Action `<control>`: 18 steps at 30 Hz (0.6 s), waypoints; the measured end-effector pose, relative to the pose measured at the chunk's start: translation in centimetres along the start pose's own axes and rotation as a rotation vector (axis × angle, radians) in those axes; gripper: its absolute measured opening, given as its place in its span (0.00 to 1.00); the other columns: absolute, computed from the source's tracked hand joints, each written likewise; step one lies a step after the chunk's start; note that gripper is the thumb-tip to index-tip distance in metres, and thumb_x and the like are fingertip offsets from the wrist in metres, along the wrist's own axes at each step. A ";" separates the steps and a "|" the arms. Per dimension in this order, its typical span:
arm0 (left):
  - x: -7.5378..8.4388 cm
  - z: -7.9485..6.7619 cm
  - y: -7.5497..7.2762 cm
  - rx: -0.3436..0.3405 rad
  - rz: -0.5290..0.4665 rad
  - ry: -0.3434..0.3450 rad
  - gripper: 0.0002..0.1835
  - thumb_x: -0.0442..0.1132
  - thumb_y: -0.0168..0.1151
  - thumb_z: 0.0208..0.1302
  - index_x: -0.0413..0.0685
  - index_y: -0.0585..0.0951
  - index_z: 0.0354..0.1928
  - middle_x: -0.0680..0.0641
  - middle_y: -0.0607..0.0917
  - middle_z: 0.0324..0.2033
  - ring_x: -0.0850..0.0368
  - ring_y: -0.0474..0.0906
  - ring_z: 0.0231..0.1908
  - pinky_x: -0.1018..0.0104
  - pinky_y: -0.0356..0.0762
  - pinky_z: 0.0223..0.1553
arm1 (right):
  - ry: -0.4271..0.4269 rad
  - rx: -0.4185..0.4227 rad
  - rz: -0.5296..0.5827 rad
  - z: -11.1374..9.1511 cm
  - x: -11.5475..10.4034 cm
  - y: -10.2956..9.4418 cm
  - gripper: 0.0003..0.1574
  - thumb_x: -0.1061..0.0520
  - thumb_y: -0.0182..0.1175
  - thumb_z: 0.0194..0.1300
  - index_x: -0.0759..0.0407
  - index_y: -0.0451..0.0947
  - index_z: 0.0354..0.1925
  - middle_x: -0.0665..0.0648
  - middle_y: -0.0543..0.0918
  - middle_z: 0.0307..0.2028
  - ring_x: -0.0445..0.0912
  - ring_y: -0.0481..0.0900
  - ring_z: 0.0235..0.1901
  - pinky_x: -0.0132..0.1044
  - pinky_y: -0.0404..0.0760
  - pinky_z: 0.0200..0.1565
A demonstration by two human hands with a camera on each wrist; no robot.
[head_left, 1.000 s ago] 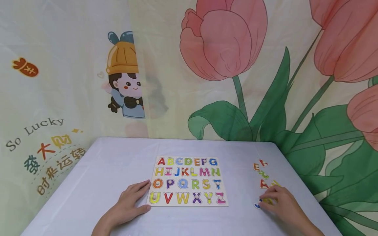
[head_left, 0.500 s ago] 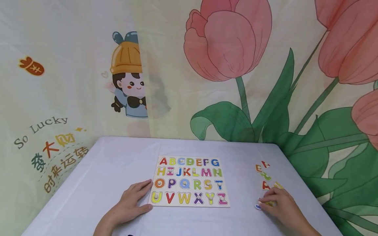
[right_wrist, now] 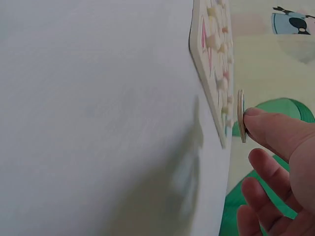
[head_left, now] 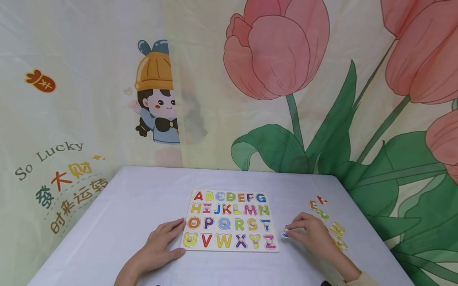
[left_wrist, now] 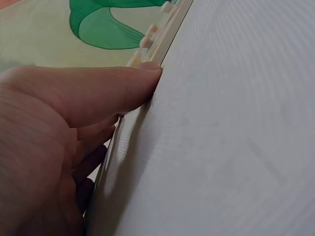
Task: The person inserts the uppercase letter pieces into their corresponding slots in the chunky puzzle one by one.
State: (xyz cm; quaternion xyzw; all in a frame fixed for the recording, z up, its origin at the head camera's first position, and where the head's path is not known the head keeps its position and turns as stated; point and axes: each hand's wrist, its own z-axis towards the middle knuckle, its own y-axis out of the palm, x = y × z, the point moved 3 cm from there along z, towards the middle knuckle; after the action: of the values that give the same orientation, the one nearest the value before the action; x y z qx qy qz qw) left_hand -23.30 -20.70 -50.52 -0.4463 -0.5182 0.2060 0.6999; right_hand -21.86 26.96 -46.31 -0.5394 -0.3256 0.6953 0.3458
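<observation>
A wooden alphabet puzzle board (head_left: pixel 230 251) lies on the table, with colored letters in rows and pegs on several of them. My left hand (head_left: pixel 157 246) rests at its left side, fingers extended; in the left wrist view the thumb (left_wrist: pixel 113 91) touches the board's edge. Right of the board, my right hand (head_left: pixel 311 234) pinches a small blue letter puzzle piece (head_left: pixel 285 234) between thumb and fingers. Edge-on in the right wrist view, that thin piece (right_wrist: pixel 241 118) is raised off the table, and the other fingers (right_wrist: pixel 263 196) are loosely bent.
Loose letter pieces lie at the table's right: an orange E (head_left: pixel 313 204), a red piece (head_left: pixel 322 200), a green R (head_left: pixel 322 214) and yellow pieces (head_left: pixel 337 228), partly behind the right hand. A cloth with printed tulips (head_left: pixel 279 55) hangs behind the table (head_left: pixel 154 190).
My right hand has lifted the blue letter piece from among the loose letters and moved left with it, close to the board's right edge. The left hand stays in place.
</observation>
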 end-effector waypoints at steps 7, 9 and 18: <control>0.1 0.1 0.2 0.014 0.017 -0.002 0.47 0.61 0.72 0.64 0.52 0.68 0.81 0.51 0.67 0.79 0.43 0.62 0.76 0.34 0.63 0.70 | 0.030 -0.016 0.058 2.7 -3.0 2.6 0.07 0.55 0.81 0.59 0.45 0.95 0.37 0.42 0.80 0.35 0.42 0.75 0.40 0.35 0.79 0.42; 0.1 0.2 0.3 0.017 0.021 -0.007 0.47 0.61 0.73 0.64 0.52 0.68 0.81 0.51 0.67 0.79 0.44 0.62 0.76 0.34 0.63 0.69 | 0.013 -0.010 0.064 3.4 -4.1 3.2 0.06 0.55 0.81 0.59 0.45 0.95 0.36 0.42 0.80 0.35 0.42 0.76 0.40 0.37 0.79 0.43; 0.1 0.2 0.4 0.031 0.044 -0.005 0.48 0.62 0.73 0.63 0.51 0.69 0.80 0.50 0.68 0.78 0.43 0.63 0.75 0.34 0.64 0.69 | -0.076 -0.022 0.080 6.1 -8.2 6.0 0.06 0.55 0.80 0.61 0.49 0.95 0.38 0.46 0.81 0.36 0.45 0.78 0.42 0.34 0.81 0.41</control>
State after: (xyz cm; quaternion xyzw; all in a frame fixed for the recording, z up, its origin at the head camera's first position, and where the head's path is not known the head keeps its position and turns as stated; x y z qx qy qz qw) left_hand -23.37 -20.32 -50.78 -0.4462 -0.5070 0.2304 0.7006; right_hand -27.10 16.38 -45.69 -0.5288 -0.3243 0.7250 0.2994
